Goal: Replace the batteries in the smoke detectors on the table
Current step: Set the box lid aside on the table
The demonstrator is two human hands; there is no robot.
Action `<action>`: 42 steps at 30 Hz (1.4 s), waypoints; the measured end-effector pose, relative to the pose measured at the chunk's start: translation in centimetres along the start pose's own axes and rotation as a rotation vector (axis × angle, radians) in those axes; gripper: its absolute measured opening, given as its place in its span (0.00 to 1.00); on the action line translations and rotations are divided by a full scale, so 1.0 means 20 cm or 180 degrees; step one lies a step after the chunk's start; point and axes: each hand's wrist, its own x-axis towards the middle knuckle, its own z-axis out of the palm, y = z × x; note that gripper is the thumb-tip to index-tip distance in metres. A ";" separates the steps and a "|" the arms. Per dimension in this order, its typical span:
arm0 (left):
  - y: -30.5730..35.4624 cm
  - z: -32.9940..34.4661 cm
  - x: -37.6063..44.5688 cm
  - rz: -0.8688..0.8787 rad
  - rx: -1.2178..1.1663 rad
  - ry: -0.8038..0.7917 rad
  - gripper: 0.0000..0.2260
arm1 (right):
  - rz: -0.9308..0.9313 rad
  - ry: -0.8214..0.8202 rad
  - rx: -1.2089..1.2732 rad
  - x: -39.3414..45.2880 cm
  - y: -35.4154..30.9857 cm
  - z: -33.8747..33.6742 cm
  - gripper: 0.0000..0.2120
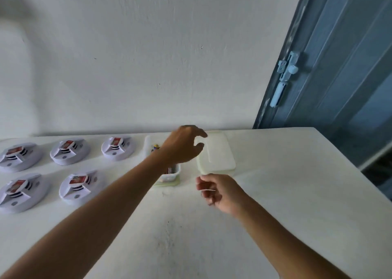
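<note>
Open tub [176, 173] holding batteries, lidded box [216, 153] beside, left hand [182, 145] spread above, right hand [220, 190] loosely curled, empty

Five white round smoke detectors [70, 154] (red batteries showing) lie in two rows at left.

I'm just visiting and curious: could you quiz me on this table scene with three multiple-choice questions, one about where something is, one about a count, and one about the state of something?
1. Where does the closed container lie?
A. right of the open container
B. left of the smoke detectors
C. on the floor

2. How many smoke detectors are in view?
A. three
B. five
C. eight

3. What is the left hand doing?
A. gripping a detector
B. lying flat on the table
C. hovering with fingers spread, holding nothing

Answers:
1 A, it sits beside the open container, toward the door.
2 B, three lie in the back row and two in front.
3 C, its fingers are apart above the containers; the right hand holds nothing either.
</note>
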 end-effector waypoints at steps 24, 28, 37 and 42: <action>0.17 0.26 0.01 -0.0518 -0.0061 -0.0690 0.21 | 0.0725 -0.0438 0.0803 -0.03 0.00 -0.14 0.15; 0.20 0.31 0.01 -0.0657 0.0019 -0.0286 0.11 | -0.0223 -0.1001 -0.1014 -0.11 -0.14 -0.27 0.11; 0.37 0.48 0.06 -0.0957 0.1090 -0.0318 0.37 | -0.1576 0.1162 -0.1268 0.26 -0.26 -0.48 0.07; 0.36 0.46 0.06 -0.0654 0.0764 -0.0632 0.32 | -0.2647 0.1339 -0.2439 0.33 -0.33 -0.49 0.10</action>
